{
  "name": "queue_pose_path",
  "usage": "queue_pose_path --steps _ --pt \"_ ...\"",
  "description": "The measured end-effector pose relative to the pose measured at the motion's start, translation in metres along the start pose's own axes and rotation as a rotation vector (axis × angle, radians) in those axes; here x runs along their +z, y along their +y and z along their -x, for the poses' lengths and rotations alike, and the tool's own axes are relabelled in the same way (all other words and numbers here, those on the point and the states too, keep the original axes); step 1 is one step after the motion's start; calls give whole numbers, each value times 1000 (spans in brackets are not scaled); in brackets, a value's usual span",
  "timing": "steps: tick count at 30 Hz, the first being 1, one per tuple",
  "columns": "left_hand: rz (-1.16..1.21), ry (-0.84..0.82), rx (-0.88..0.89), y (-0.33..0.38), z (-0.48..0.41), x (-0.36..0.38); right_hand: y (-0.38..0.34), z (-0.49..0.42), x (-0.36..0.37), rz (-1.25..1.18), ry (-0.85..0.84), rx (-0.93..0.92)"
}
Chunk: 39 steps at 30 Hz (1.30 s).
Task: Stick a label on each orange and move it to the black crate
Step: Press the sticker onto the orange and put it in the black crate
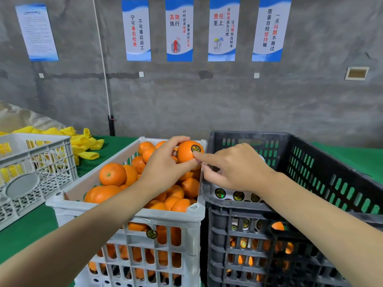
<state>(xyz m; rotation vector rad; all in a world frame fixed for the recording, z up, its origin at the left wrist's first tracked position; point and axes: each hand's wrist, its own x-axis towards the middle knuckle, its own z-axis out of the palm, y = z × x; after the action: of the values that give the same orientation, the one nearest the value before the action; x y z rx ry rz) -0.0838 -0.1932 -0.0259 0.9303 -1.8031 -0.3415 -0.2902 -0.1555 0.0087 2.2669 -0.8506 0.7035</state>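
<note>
2 crates sit touching on the green table [31, 224]: the black crate [310, 162] on the right, and a white crate [124, 208] heaped with oranges on the left. Through its slots the black one looks only part filled, so I'd guess there's plenty left to do.

The left hand [163, 164] has fingers and thumb curled round 1 orange [185, 154]. It's held up over the white crate's far corner, right by the black rim. The right hand [238, 168] grips nothing, with the index out straight and the rest loosely tucked. A sheet of labels [234, 194] lies in the black crate under that wrist.

Tiniest bit is the label [195, 148] on the orange, with the fingertip [196, 155] pressing its lower edge. My 2 cents: rub from the middle outward so the edges bed down on the curved peel. Keep the left grip steady, then set it across gently.
</note>
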Motion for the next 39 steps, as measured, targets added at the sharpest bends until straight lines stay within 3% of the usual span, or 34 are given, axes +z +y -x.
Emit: queue_pose_path --steps 7,10,13,16,21,23,25,30,32,35,39 --pt "12 -27 -26 2 2 2 0 0 0 110 108 118" --pt "0 -23 -27 5 3 2 11 0 -2 164 225 352" --pt "43 -47 41 15 3 4 34 6 1 227 112 666" --pt "132 -155 73 26 2 16 54 19 5 208 50 853" --pt "181 -507 39 41 -5 44 60 21 3 46 254 978" --pt "151 -629 -13 43 -13 45 59 18 2 -74 322 975" --pt "114 -631 -12 39 -16 46 57 17 4 -133 321 920" --pt "-14 -317 -149 30 -7 51 51 13 2 -224 291 774" --pt "102 -299 -206 30 -9 50 45 11 0 -215 306 640" --pt "442 -427 -280 29 -13 50 37 8 1 -172 306 507" --pt "481 -231 -321 27 -18 52 38 8 -2 63 372 561"
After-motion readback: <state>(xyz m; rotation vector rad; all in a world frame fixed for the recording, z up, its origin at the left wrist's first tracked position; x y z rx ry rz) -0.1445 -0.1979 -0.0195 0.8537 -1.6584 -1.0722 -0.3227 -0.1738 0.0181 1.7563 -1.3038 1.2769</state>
